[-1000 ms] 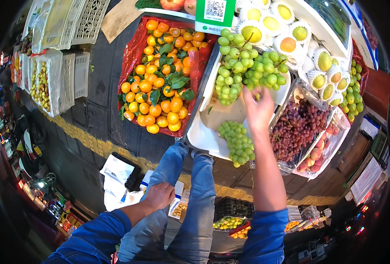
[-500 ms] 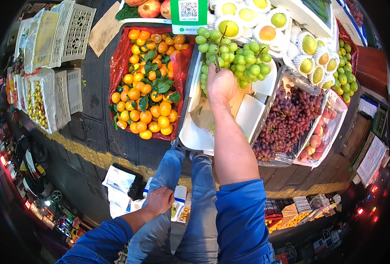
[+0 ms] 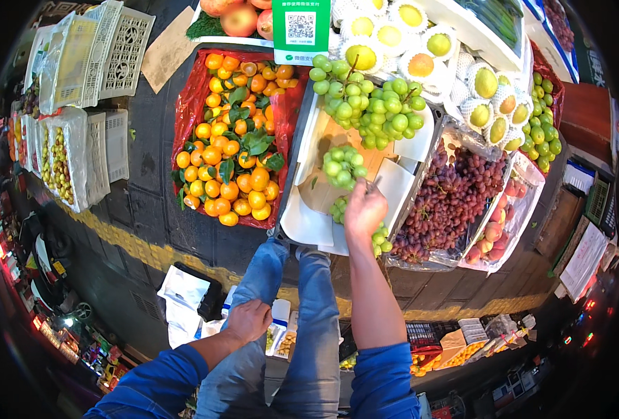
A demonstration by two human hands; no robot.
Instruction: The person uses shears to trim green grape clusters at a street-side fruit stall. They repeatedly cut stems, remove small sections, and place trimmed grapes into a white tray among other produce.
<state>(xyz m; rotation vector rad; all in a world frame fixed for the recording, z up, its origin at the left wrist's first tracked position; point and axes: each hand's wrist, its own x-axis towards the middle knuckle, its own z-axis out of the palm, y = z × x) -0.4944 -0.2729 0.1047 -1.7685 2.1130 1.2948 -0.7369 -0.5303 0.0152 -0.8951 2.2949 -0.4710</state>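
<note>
My right hand (image 3: 365, 211) is closed on the stem of a bunch of green grapes (image 3: 344, 167), above the near part of a white-lined box (image 3: 302, 222). More green grapes show on both sides of that hand; its palm hides the middle of the bunch. A larger heap of green grapes (image 3: 383, 112) lies at the far end of the box, its brown stems upward. My left hand (image 3: 249, 320) rests on my left thigh with its fingers curled and nothing visible in them.
Left of the box are leafy orange mandarins (image 3: 222, 150) in red lining. Red grapes (image 3: 449, 199) and peaches (image 3: 491, 234) stand to the right. Net-wrapped fruit (image 3: 488, 84) and a green code sign (image 3: 300, 31) are at the back. White crates (image 3: 124, 52) stand far left.
My right hand has come back from the far heap toward me, and a bunch of green grapes now hangs in it over the near box. My left hand stays on my thigh.
</note>
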